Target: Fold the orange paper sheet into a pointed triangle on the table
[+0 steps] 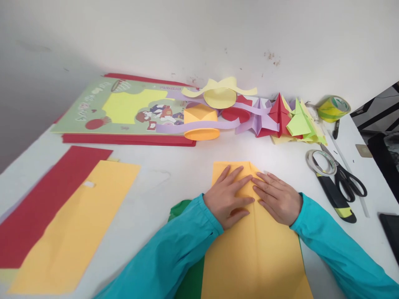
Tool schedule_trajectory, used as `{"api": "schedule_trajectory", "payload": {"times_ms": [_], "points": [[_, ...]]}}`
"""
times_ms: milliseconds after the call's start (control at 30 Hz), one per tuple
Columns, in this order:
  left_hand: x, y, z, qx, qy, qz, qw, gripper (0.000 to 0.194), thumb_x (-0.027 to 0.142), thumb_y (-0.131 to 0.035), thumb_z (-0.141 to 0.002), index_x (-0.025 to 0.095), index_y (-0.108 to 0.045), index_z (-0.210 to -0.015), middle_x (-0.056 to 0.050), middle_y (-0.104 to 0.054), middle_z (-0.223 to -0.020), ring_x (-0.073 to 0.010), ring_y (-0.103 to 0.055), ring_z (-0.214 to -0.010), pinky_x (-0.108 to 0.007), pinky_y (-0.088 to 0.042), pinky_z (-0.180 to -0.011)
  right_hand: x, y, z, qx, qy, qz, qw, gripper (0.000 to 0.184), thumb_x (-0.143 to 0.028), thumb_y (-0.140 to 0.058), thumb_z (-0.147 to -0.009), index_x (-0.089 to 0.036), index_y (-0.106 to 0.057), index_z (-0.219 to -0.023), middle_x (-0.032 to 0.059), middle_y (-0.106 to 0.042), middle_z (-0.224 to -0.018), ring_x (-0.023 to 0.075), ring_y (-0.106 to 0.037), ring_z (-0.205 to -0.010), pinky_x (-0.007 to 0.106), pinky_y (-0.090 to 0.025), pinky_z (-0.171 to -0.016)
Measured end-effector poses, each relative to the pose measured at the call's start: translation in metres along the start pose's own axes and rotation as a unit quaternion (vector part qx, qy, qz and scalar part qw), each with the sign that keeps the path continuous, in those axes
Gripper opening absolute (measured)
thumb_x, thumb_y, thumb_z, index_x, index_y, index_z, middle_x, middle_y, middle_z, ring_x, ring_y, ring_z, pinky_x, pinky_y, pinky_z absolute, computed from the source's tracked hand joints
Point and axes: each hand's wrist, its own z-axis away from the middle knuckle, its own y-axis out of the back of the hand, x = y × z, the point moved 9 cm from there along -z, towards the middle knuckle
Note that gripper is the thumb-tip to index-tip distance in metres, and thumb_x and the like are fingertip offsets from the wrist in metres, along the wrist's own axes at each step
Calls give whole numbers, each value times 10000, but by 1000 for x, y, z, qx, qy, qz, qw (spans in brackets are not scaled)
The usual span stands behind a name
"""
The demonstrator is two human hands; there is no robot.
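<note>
A long sheet of orange paper (255, 257) lies in front of me, with a crease running down its middle. Its far right corner is folded in toward that crease. My left hand (232, 197) rests flat on the far left part of the sheet, fingers spread. From the right side, my right hand (277, 197) lies with fingers stretched over the folded corner, its tips close to those of my left hand. Part of a green piece (190, 272) shows under the sheet and my left sleeve; the rest of it is hidden.
Red paper (46, 207) and another orange sheet (84, 224) lie left. Behind are a printed board (75, 108), curled paper strips (199, 124) and folded paper shapes (280, 116). At right are scissors (349, 182), a tape roll (321, 162), a utility knife (335, 199) and yellow tape (333, 109).
</note>
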Motion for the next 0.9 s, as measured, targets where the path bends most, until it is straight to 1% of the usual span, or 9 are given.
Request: {"api": "schedule_trajectory", "payload": {"times_ms": [233, 400, 633, 800, 900], "points": [[0, -1, 0, 3, 0, -3, 1000, 340, 325, -615, -775, 304, -632, -1114, -93, -447, -1397, -369, -206, -1390, -641, -168, -1079, -1, -1, 0, -1, -3, 19, 1000, 277, -135, -486, -894, -49, -599, -1133, 173, -574, -1279, 295, -338, -1351, 539, -361, -1077], [0, 0, -1, 2, -2, -4, 1000, 323, 333, -602, -788, 314, -634, -1109, -87, -438, -1398, -360, -206, -1390, -634, -182, -1077, -2, -1, 0, -3, -1, 30, 1000, 268, -140, -474, -905, -51, -599, -1125, 165, -582, -1272, 298, -365, -1336, 546, -355, -1075], [1, 0, 0, 3, -3, -8, 1000, 332, 306, -611, -773, 321, -633, -1104, -78, -431, -1409, -359, -185, -1399, -639, -170, -1079, 0, -1, -2, -5, -9, 36, 999, 271, -152, -483, -900, -89, -597, -1138, 138, -587, -1274, 271, -377, -1333, 541, -332, -1090], [-1, 2, 1, 6, 0, 18, 1000, 296, 289, -602, -765, 291, -654, -1056, -89, -450, -1403, -355, -191, -1401, -637, -154, -1085, 0, 1, -2, -5, -11, 28, 1000, 268, -157, -479, -901, -82, -601, -1128, 141, -595, -1262, 277, -393, -1322, 549, -325, -1089], [-2, 2, 2, 5, 4, 27, 1000, 323, 300, -601, -755, 256, -645, -1071, -114, -471, -1387, -352, -199, -1400, -626, -147, -1094, 0, 1, -2, -5, -11, 29, 1000, 269, -165, -472, -907, -86, -600, -1129, 137, -594, -1265, 276, -398, -1318, 552, -323, -1089]]}}
